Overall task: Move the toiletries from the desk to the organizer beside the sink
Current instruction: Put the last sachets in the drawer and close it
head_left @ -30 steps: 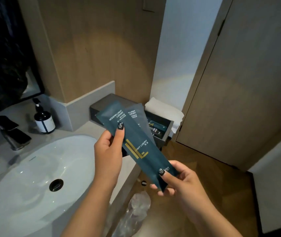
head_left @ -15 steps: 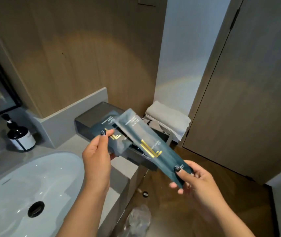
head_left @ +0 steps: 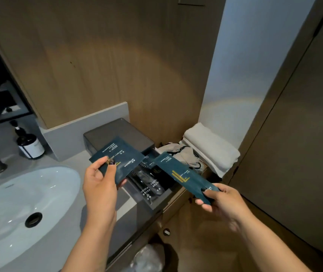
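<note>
Head view: my left hand (head_left: 99, 180) is pinching the shower cap packet (head_left: 118, 160) btwn thumb and fingers, centre of the frame, over the near-left corner of the organizer (head_left: 117, 134). My right hand (head_left: 218, 199) is pinching the lower end of a long teal packet (head_left: 184, 176), right of centre; its top end is pointing up-left over the open drawer.

Vs half a sec ago: the two packets were overlapping in a fan, now they're pulled apart w/ a clear gap btwn them. The view has also swung, so the drawer is showing more of what's inside: two dark toothbrush packets (head_left: 151, 188) lying side by side, plus more dark sachets behind them, too dim to read.

Organizer is sitting on the grey counter (head_left: 70, 156), centre, just right of the white sink (head_left: 19, 203) at lower left. Soap bottle (head_left: 30, 144) is standing at mid left. Folded white towel (head_left: 211, 149) is lying right of centre, past the organizer, w/ a bundle of crumpled beige cloth (head_left: 186, 154) btwn them.
</note>
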Tool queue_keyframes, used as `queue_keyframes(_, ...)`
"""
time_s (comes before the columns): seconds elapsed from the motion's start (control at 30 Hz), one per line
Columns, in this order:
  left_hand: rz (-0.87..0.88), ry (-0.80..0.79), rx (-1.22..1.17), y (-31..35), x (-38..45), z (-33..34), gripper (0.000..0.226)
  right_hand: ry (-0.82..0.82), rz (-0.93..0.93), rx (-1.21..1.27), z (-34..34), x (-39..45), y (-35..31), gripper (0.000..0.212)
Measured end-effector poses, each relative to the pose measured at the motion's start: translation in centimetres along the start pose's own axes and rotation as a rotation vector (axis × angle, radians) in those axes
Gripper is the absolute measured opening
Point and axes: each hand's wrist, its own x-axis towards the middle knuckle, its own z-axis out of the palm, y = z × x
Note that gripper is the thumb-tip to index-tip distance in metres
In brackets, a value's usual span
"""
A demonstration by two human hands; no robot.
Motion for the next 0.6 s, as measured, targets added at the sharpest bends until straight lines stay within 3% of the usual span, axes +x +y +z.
queue_keyframes(0.33, -0.085, -0.01, 0.064, -2.1, 1.8, -0.3, 0.041, -0.191, 0.154, 0.024, 5.7, 6.8, -1.6, 0.032)
queue_keyframes(0.6, -0.125, -0.135, 0.131, -4.3, 3.6, 1.1, 0.064, -0.204, 0.169, -0.001, 7.6, 9.5, -1.1, 0.031)
